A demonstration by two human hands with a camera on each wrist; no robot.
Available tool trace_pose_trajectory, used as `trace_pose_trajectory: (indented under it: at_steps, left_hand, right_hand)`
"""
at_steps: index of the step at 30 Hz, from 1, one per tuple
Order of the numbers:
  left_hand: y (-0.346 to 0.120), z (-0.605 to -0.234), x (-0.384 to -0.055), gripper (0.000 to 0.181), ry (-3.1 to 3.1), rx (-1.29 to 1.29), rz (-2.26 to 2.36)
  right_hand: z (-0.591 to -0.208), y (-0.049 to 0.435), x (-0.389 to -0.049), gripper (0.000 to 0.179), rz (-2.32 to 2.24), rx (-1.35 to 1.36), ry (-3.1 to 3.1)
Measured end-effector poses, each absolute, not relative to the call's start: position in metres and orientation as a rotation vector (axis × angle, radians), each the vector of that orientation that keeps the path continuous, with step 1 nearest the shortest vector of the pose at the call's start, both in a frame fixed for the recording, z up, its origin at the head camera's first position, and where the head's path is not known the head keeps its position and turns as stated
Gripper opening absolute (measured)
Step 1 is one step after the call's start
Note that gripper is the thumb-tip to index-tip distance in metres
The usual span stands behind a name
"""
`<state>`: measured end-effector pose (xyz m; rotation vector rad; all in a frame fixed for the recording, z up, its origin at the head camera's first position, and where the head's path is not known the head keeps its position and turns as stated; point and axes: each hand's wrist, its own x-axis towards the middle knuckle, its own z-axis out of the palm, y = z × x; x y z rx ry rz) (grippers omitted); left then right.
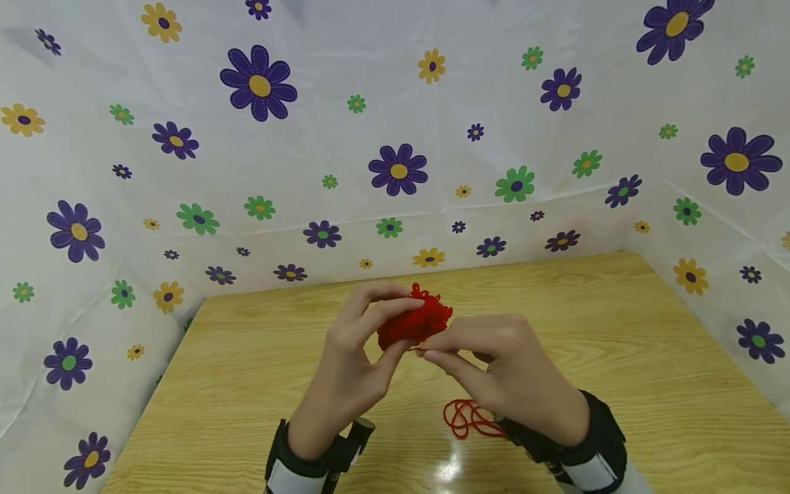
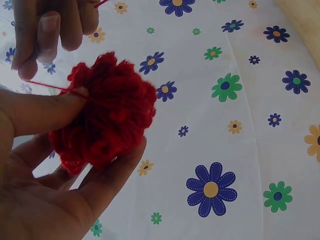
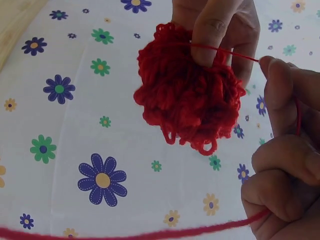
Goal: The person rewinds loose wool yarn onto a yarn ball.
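**Red Yarn Pompom [image 1: 415, 322] in Left Hand [image 1: 354, 357], Strand [image 1: 416, 349] in Right Hand [image 1: 500, 363]**

Head view: You held the pompom above the wooden tabletop [image 1: 259, 370], in front of the floral backdrop [image 1: 308, 41]. Your left hand grasped it, fingers over the far side and thumb at the near side. Your right hand, just beside it, pinched the short strand between thumb and forefinger. Loose red yarn [image 1: 467, 417] lay in loops on the tabletop, near your right wrist.

Left wrist view: Your left thumb pressed against the face of the pompom; your other fingers supported it from beneath. The strand ran from the thumb tip to the fingertips of your right hand.

Right wrist view: The strand stood straight between the pompom and your right fingertips. Your remaining right fingers were curled, and a length of yarn extended from beneath them along the lower edge of the view. Small loops projected from the pompom's surface.
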<state>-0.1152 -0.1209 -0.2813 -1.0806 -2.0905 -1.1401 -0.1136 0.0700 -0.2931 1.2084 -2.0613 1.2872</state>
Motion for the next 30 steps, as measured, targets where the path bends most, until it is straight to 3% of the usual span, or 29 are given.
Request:
trace_pose_trajectory:
  at_steps: [8, 30]
  left_hand:
    - [-0.121, -0.277, -0.11, 0.043, -2.174, -1.2, -1.205]
    - [-0.129, -0.27, -0.103, 0.04, -2.161, -1.438, -1.494]
  right_hand:
    - [-0.283, 0.072, -0.116, 0.021, 1.236, 1.154, -1.92]
    - [-0.284, 0.077, -0.128, 0.02, 1.247, 1.051, -1.925]
